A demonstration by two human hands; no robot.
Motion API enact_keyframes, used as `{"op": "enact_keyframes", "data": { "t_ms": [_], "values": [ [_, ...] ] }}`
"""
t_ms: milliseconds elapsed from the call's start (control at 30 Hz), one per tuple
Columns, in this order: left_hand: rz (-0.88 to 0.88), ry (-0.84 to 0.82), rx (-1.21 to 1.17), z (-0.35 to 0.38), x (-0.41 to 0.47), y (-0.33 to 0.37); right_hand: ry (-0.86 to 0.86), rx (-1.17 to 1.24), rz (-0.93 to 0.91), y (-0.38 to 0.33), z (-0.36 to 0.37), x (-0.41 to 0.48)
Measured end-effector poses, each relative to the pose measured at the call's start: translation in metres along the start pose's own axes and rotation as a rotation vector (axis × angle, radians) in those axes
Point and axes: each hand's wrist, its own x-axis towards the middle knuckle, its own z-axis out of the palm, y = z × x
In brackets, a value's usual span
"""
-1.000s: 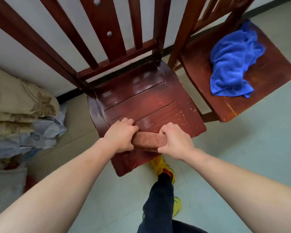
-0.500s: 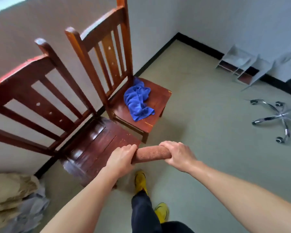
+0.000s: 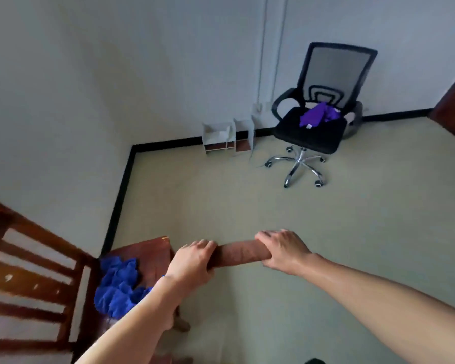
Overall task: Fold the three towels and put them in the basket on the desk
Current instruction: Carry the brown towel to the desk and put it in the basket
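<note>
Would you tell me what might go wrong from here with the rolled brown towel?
The brown towel is held only at its ends by the left hand and right hand, so its middle may sag or unroll. The office chair stands on wheels ahead, a possible trip hazard.

**Open floor ahead, chairs at the edges**

The rolled brown towel [image 3: 237,254] spans like a bar between my left hand [image 3: 192,261] and right hand [image 3: 284,250], fingers [image 3: 267,236] curled round each end. Beyond it the floor [image 3: 247,206] lies open to the far wall. A wooden chair [image 3: 37,271] blocks my left side, with a blue towel [image 3: 116,287] on its seat. Well apart, an office chair [image 3: 307,135] and a white shelf unit [image 3: 221,137] stand by the wall.
</note>
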Motion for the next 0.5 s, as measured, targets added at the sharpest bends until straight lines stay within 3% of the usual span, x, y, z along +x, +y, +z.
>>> {"op": "enact_keyframes", "data": {
  "t_ms": [200,367,500],
  "values": [
    [0.323,-0.026,0.14,-0.026,0.153,0.104,0.107,-0.052,0.267,0.136,-0.039,-0.05],
    [0.567,0.004,0.23,-0.033,0.279,0.235,0.198,-0.076,0.495,0.271,-0.059,-0.109],
    [0.668,0.001,0.265,-0.044,0.366,0.349,0.294,-0.107,0.615,0.38,-0.084,-0.156]
  ]
}}
